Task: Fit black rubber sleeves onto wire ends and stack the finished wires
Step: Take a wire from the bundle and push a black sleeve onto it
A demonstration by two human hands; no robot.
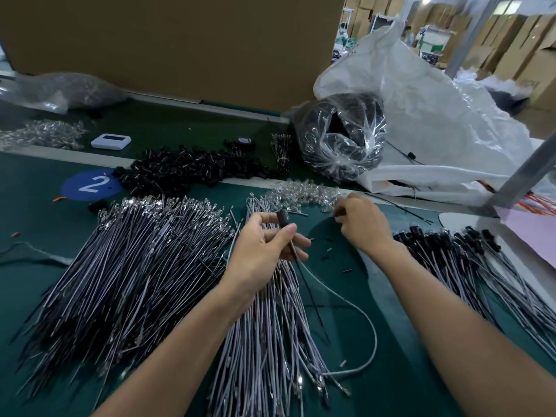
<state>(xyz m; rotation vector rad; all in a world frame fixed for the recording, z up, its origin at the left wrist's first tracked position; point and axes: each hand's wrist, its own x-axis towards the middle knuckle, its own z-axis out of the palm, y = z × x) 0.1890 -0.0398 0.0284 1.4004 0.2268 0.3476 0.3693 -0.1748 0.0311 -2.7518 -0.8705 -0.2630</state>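
**Desk:** What are the hands doing?

**Photographer:** Centre frame, the left hand (264, 245) has thumb and fingers curled round a thin wire (312, 299). A black rubber sleeve (282, 218), a short matte cylinder, stands on the wire's upper end just above the thumb. Just right of it, the right hand (362, 224) bends its fingers at the edge of a glinting heap of clear plastic parts (304, 192). Whether they pinch anything cannot be told.

**Desk:** And around them?

**Photographer:** Under the left wrist lies a fan of pale grey wires (264, 341). At lower left is a bigger sheaf of darker wires (135, 266), with bright metal terminals at the far ends. At right lies the stack of finished wires (451, 254), black caps bunched at its top. One loose grey wire (370, 326) curls across the green mat (346, 386).

**Desk:** Any writing?

**Photographer:** A white "2" on a round blue sticker (90, 185), left of centre. Just beside it is a loose heap of black sleeves (186, 170). Beyond that lie a flat white device (111, 141) and a roll of black tape (244, 142).

**Desk:** Bags?

**Photographer:** A crinkled clear bag (340, 136) holding black coils sits upper centre-right, against a large white sack (436, 115). Another clear bag (60, 91) lies upper left, its contents blurred. Brown cardboard (180, 40) walls the back.
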